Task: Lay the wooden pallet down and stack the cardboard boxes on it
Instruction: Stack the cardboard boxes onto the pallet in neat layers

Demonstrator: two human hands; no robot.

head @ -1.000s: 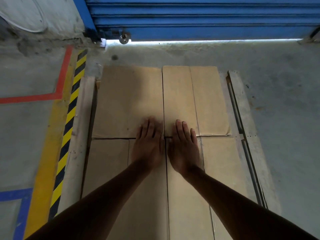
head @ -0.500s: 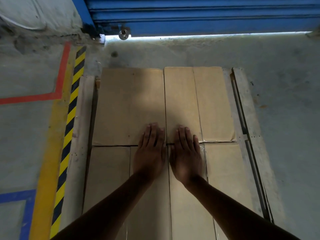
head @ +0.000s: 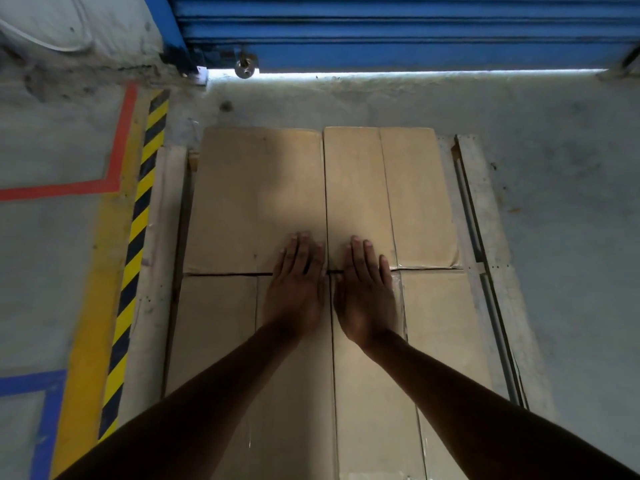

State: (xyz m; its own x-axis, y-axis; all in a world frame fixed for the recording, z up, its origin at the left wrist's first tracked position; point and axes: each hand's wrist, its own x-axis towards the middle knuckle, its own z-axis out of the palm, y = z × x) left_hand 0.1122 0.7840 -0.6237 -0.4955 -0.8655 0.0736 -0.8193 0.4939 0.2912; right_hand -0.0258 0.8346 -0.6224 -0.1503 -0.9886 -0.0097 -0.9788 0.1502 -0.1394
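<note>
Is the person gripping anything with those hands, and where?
Nothing is gripped. The left hand and right hand lie flat, fingers straight, on top of the cardboard boxes.

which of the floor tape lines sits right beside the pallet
The black-and-yellow striped tape line, running along the left edge of the wooden pallet. The plain yellow band, red line and blue line all lie further left.

pallet (head: pixel 483 202) mostly hidden under boxes (head: pixel 256 202), nearest boxes cut off below
</note>
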